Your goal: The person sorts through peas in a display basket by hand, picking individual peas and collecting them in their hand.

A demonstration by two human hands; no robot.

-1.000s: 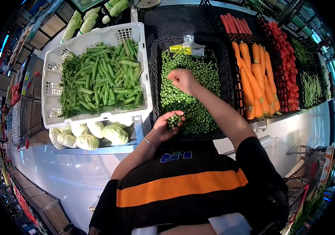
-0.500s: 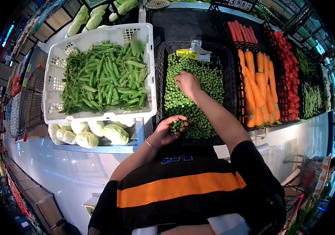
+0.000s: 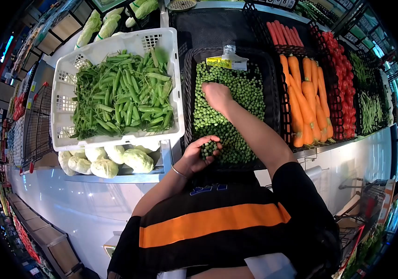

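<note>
Loose green peas (image 3: 243, 97) fill much of a black woven basket (image 3: 273, 102), which has a yellow and white price tag (image 3: 226, 62) at its far edge. My left hand (image 3: 200, 153) is cupped palm up over the basket's near left corner, with several peas lying in its curled fingers. Over the left part of the peas is my right hand (image 3: 216, 96), its fingers bent together at the surface. Whatever its fingertips pinch is too small and hidden to make out.
A white crate (image 3: 178, 93) of green pea pods (image 3: 124, 93) stands left of the basket, with pale cabbages (image 3: 103, 168) below it. Carrots (image 3: 308, 102) and red tomatoes (image 3: 343, 88) lie to the right. A shopping cart (image 3: 39, 125) is at the far left.
The view has shifted slightly. My right hand has moved a little over the peas, its fingers still bent together. My left hand stays cupped around its peas.
</note>
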